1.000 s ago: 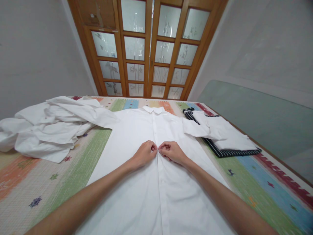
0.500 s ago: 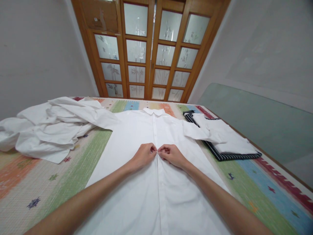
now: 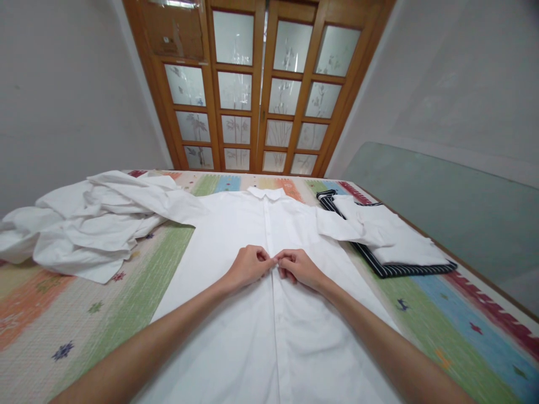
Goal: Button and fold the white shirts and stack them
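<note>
A white button-up shirt (image 3: 223, 235) lies flat in front of me, collar at the far end and front placket running toward me. Partway down that placket, my left hand (image 3: 251, 265) pinches the shirt's front edge with thumb and forefinger. Touching its fingertips from the other side, my right hand (image 3: 298, 266) is also closed in a pinch on the placket. Any button between the fingertips is hidden. Below the hands the placket edge continues down, with a faint buttonhole or button mark visible.
A crumpled heap of white cloth (image 3: 92, 219) lies at the left, against the shirt's sleeve. On the right, folded white clothing (image 3: 396, 235) rests on black-and-white striped cloth (image 3: 412, 270). A patterned, multicoloured mat (image 3: 122, 314) covers the surface. Wooden glass-paned doors (image 3: 256, 84) stand beyond.
The fingertips of both hands have come together, with the left thumb and forefinger reaching slightly right across the placket. The shirt lies much as before; the view has shifted slightly.
</note>
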### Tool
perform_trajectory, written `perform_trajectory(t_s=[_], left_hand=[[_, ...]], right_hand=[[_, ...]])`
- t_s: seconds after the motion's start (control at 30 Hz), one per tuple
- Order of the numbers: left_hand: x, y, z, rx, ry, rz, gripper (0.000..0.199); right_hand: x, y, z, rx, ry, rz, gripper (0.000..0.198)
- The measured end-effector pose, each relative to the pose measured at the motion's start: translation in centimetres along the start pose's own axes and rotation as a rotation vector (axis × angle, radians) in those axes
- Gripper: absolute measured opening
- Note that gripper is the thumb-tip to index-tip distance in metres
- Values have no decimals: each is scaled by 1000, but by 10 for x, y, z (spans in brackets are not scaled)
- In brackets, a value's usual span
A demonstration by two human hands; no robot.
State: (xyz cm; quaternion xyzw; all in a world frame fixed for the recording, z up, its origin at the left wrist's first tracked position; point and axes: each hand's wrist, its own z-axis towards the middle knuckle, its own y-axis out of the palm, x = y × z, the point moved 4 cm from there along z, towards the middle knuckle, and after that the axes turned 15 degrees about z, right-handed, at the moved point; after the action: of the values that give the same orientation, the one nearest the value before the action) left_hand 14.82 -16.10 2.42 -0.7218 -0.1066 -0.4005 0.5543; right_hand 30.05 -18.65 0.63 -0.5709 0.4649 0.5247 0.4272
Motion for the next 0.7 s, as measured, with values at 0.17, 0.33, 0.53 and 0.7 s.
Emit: perform_trajectory(t_s=[0.17,0.33,0.53,0.7], left_hand=[[3,1,-4,4,-46,-14,30],[6,0,-7,-49,-135,1,25],[2,3,-6,-57,-179,-78,19],[0,7,-4,-45,-161,-121,14]], right_hand=[[4,-2,2,-6,23,22,25],[4,-2,2,-12,36,44,25],[-2,0,0,-17,59,53,26],[-4,0,-2,-17,38,25,24]])
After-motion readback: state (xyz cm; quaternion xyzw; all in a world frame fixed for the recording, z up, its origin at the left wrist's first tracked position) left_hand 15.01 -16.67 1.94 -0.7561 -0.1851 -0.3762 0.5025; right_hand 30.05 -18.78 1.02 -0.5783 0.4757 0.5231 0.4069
